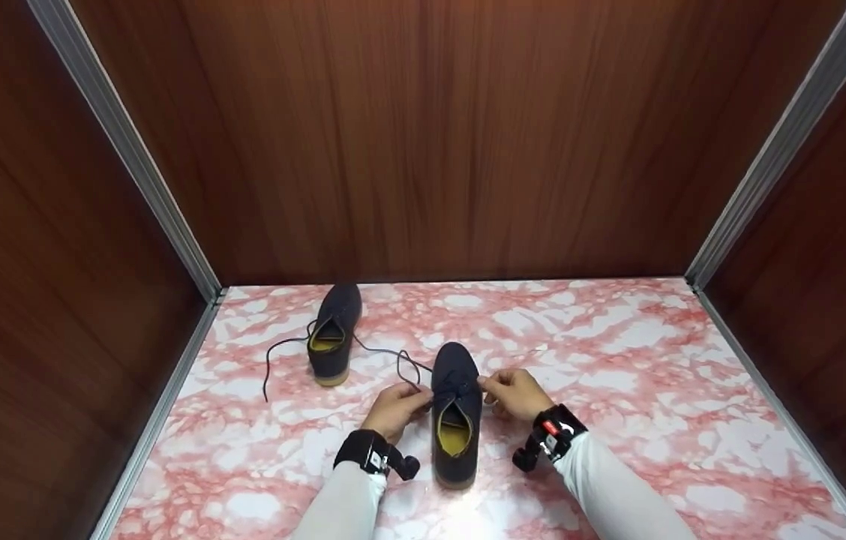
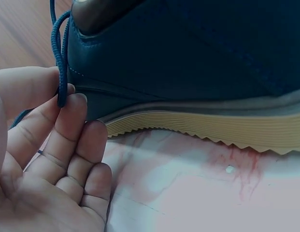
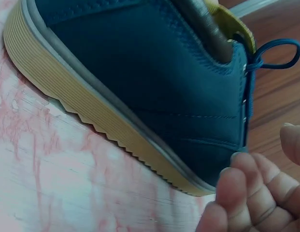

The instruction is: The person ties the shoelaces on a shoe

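Observation:
A dark blue lace-up shoe (image 1: 454, 360) with a yellow lining stands between my hands, toe pointing away. At its left side my left hand (image 1: 395, 409) pinches a doubled blue shoelace (image 2: 62, 79) between thumb and fingertips. My right hand (image 1: 517, 394) is at the opposite side, near the front of the shoe. In the right wrist view its fingertips (image 3: 233, 181) lie right by the shoe's side, the thumb held apart with nothing between. A lace loop (image 3: 282, 65) sticks out above the eyelets there.
A matching shoe (image 1: 331, 365) stands farther back on the left, its loose lace (image 1: 268, 367) trailing over the red-and-white marbled surface (image 1: 618, 352). Another lace (image 1: 385, 350) runs from it toward the nearer shoe. Brown wood panels (image 1: 423, 150) enclose the back and sides.

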A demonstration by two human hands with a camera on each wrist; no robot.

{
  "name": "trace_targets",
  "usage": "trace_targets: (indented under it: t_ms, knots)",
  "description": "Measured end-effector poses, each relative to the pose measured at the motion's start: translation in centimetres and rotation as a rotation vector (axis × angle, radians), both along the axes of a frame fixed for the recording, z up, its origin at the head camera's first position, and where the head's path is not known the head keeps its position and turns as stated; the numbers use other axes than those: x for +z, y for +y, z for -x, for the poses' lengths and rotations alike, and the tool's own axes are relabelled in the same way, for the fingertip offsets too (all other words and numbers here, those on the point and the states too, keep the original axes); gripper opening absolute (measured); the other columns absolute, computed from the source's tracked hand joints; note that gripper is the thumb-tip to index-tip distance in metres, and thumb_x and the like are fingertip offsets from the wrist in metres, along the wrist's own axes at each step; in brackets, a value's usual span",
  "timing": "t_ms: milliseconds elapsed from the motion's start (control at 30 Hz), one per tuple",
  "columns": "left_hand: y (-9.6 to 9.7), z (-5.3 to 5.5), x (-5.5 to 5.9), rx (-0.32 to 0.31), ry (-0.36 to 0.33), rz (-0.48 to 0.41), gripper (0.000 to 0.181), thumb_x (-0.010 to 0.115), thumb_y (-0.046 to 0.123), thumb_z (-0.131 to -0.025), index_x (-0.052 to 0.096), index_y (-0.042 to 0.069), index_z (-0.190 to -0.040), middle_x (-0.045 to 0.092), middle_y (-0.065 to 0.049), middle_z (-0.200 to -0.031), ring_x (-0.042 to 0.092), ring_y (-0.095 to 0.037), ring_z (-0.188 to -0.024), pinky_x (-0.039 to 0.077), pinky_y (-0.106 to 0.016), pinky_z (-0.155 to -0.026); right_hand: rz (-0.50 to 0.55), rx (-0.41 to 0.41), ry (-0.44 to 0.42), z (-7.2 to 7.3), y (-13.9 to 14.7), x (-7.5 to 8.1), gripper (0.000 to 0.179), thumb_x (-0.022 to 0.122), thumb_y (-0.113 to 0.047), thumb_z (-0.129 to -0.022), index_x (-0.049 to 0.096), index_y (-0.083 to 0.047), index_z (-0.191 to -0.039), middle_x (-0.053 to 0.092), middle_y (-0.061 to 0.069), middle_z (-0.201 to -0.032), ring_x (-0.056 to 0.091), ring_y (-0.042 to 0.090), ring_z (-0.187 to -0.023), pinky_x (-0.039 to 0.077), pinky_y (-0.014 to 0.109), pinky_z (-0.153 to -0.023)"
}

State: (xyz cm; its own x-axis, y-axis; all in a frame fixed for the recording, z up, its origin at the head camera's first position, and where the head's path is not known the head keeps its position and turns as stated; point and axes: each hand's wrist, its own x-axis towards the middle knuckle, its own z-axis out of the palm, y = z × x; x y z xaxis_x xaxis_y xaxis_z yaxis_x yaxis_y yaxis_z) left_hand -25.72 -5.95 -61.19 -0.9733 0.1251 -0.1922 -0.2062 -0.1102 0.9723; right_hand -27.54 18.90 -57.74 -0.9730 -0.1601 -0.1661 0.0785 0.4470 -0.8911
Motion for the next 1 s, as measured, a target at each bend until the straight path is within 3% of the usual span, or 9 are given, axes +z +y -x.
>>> trace_targets:
  t_ms: [200,433,767,900,1000]
  knots:
    - [0.1,-0.2,-0.2,-0.003,0.029,0.005,0.021,0.075,0.013,-0.094,0.071,-0.005,-0.105,0.069,0.001,-0.086,0.066,-0.014,-0.082,0.058,-0.035,-0.085,-0.014,-0.046,-0.075,-0.1,-0.7,-0.6,0.051,0.067,-0.045,-0.1,0.068,0.003,-0.087,0.061,0.004,-0.066,0.055,0.013,-0.052,0.05,0.029,-0.053]
    - [0.2,-0.2,-0.3,-0.015,0.035,0.0,0.022,0.074,0.012,-0.095,0.07,-0.006,-0.106,0.07,0.002,-0.088,0.066,-0.012,-0.081,0.058,-0.035,-0.085,-0.057,0.002,-0.102,-0.4,-1.2,-0.7,0.047,0.069,-0.049,-0.097,0.058,-0.015,-0.068,0.055,-0.003,-0.062,0.053,0.012,-0.052,0.05,0.028,-0.053]
    - [0.0,0.0,-0.5,-0.009,0.037,0.002,0.016,0.073,0.011,-0.095,0.071,-0.002,-0.102,0.069,0.0,-0.087,0.066,-0.016,-0.084,0.057,-0.033,-0.083,0.024,0.029,-0.072,-0.3,-1.2,-1.0,0.028,0.065,-0.022,-0.096,0.064,-0.002,-0.076,0.062,0.002,-0.064,0.054,0.012,-0.055,0.048,0.026,-0.053]
    - [0.0,0.0,-0.5,-0.013,0.035,-0.016,0.011,0.071,0.009,-0.096,0.07,-0.001,-0.101,0.07,-0.003,-0.087,0.066,-0.015,-0.082,0.057,-0.033,-0.081,-0.004,0.004,-0.021,-0.3,-1.0,-1.3,0.029,0.065,-0.019,-0.095,0.066,0.005,-0.08,0.062,0.001,-0.064,0.057,0.014,-0.058,0.049,0.027,-0.053]
    - [0.1,0.0,-0.4,-0.011,0.024,-0.022,0.01,0.071,0.01,-0.096,0.07,0.001,-0.1,0.069,-0.003,-0.087,0.066,-0.014,-0.081,0.057,-0.032,-0.081,-0.018,-0.034,-0.004,-0.1,-0.8,-1.4,0.029,0.065,-0.018,-0.095,0.066,0.004,-0.077,0.058,-0.001,-0.061,0.056,0.013,-0.056,0.05,0.027,-0.053]
